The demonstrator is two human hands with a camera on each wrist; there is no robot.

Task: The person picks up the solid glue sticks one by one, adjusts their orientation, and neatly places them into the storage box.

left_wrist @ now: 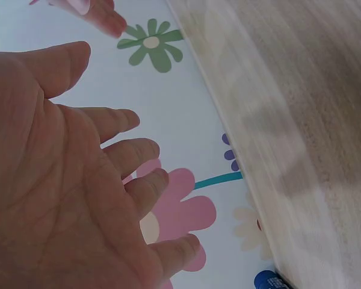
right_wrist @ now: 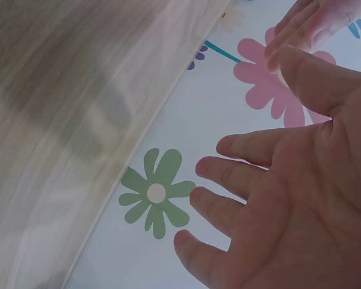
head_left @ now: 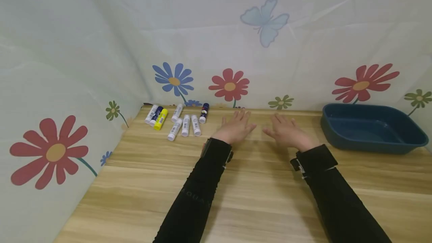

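Observation:
My left hand [head_left: 235, 127] is held over the back middle of the table, palm down, fingers spread, with nothing in it. To its right my right hand [head_left: 286, 132] is held the same way, its fingers spread and bare. Left of the left hand lie several glue sticks: a dark blue one [head_left: 204, 113] is the nearest, then a group of white ones [head_left: 186, 125]. Farther left, a yellow glue stick [head_left: 161, 119] lies beside a dark blue one [head_left: 156, 115] and another white one [head_left: 151, 114]. The left wrist view catches a blue cap [left_wrist: 267, 280] at its bottom edge.
A dark blue rectangular tub [head_left: 374, 147] stands at the back right of the wooden table [head_left: 256, 198]. A pale curtain [head_left: 202, 40] printed with flowers and a butterfly hangs right behind the table's back edge and along its left side.

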